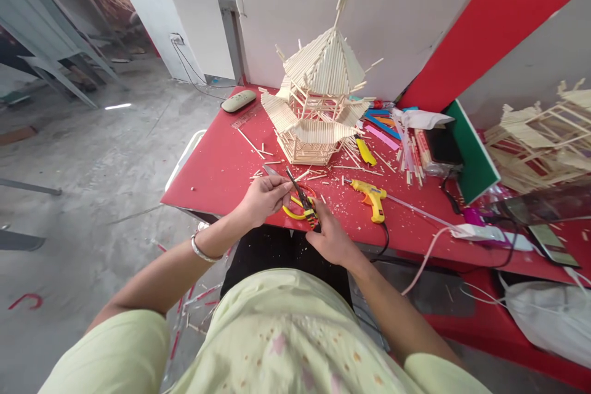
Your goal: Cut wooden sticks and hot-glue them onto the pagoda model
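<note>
In my right hand is a pair of pliers with dark jaws and black, yellow and red handles, pointing up and away from me. My left hand is closed in a pinch beside the jaws; what its fingertips hold, if anything, is too small to make out. Under both hands lie scissors with yellow and orange handle loops, partly covered. Just beyond stands a pagoda model of thin pale wooden sticks, with a tiered, pointed roof. Stick offcuts are scattered before it.
A yellow glue gun and a yellow utility knife lie right of the model on the red table. A long pale case is at left. A power strip, cords and a second stick model are farther right.
</note>
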Available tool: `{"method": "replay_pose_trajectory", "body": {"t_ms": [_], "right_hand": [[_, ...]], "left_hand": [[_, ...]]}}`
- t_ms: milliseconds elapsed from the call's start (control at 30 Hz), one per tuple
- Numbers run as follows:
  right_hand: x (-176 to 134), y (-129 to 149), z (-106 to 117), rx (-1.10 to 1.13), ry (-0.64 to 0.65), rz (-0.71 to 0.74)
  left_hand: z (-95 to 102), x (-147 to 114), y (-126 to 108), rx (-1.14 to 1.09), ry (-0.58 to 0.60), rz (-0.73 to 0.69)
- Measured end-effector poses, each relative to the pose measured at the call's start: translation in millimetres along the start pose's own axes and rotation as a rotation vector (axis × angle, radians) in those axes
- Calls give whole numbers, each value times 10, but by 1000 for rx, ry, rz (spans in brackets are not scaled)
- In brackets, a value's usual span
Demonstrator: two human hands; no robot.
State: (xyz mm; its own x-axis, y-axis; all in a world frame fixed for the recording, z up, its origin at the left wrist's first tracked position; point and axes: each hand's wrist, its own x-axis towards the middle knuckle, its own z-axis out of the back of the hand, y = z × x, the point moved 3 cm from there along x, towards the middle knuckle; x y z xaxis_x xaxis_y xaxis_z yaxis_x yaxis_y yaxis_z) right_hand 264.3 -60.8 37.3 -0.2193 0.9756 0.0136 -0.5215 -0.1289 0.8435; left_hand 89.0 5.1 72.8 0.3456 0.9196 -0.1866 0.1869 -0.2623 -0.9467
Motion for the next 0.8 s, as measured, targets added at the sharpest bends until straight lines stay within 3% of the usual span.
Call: {"method": "replay_pose_trajectory", "body": {"t_ms": [200,467,667,800], "right_hand": [[-10,51,-42,5,-21,-3],[-70,48,-63,21,-26,38],[-103,20,-77,-33,-28,27],[-118,32,-92,-5,-35,29]], "left_hand": [[3,-6,-5,106,-43,-81],[53,-59,14,-129,158,123],[81,-64,56,-163,167,159],[68,-75,49,-217,245,254]]}}
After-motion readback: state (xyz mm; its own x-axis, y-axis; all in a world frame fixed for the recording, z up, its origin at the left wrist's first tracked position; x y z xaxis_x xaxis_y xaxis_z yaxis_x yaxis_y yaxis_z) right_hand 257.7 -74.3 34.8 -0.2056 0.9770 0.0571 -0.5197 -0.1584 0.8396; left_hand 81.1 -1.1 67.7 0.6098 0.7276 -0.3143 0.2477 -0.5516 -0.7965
